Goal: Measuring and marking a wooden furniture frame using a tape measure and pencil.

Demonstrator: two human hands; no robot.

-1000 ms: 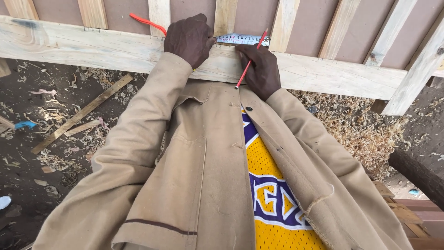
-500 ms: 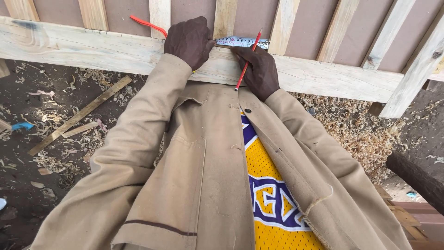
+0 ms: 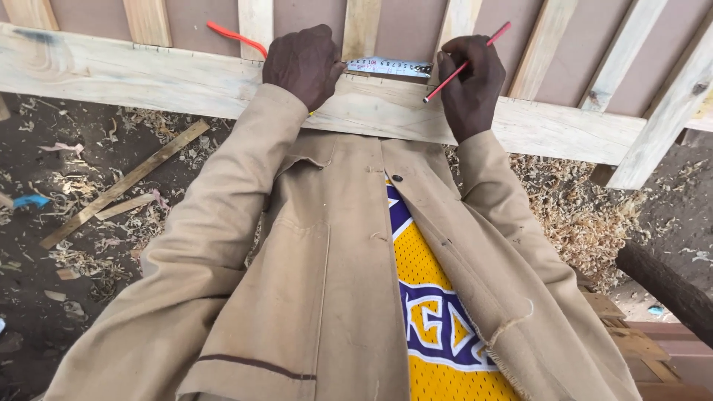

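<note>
Tape blade (image 3: 388, 67) btwn L hand (image 3: 303, 63), R hand (image 3: 471, 83) w/ pencil (image 3: 466, 62).

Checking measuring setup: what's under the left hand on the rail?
The tape measure blade runs out from under the left hand along the wooden rail. A red strap shows behind the hand. The tape's case is covered.

Carpentry workshop, dirt floor (image 3: 44, 245) strewn with wood shavings (image 3: 579, 215) and offcuts (image 3: 122, 182) below the hands, unfinished slatted timber frame (image 3: 148, 78) under them
</note>
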